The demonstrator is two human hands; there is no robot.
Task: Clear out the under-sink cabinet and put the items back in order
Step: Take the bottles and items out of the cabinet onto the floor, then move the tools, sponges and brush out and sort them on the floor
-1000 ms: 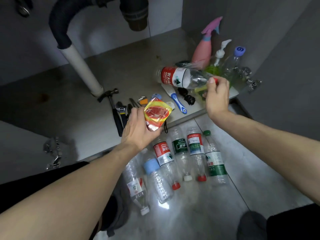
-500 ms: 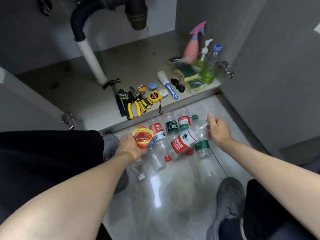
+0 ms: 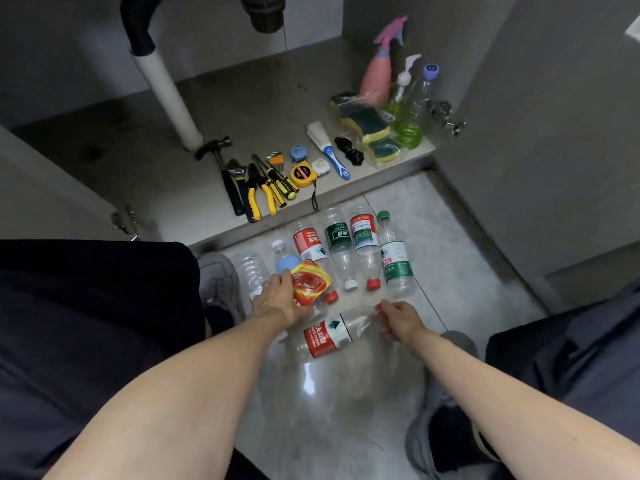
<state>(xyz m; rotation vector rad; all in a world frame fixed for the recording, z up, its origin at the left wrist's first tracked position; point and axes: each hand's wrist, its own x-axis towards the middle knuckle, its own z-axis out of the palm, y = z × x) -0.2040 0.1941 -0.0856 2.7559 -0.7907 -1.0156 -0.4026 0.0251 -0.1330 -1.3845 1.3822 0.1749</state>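
Down on the floor point(image 3: 450, 271), a big bottle point(image 3: 332, 336) is gripped at the cap by the right hand point(image 3: 401, 320), a red packet point(image 3: 308, 282) pinched in the left hand point(image 3: 277, 301). Could easily roll into the lined-up bottles point(image 3: 349, 251) if dropped sideways.

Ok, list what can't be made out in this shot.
- Head view: the drain pipe is cut off by the top edge.
- The left hand and its red packet hide part of the blue-capped bottle.
- Print on the tape measure is too small to read.
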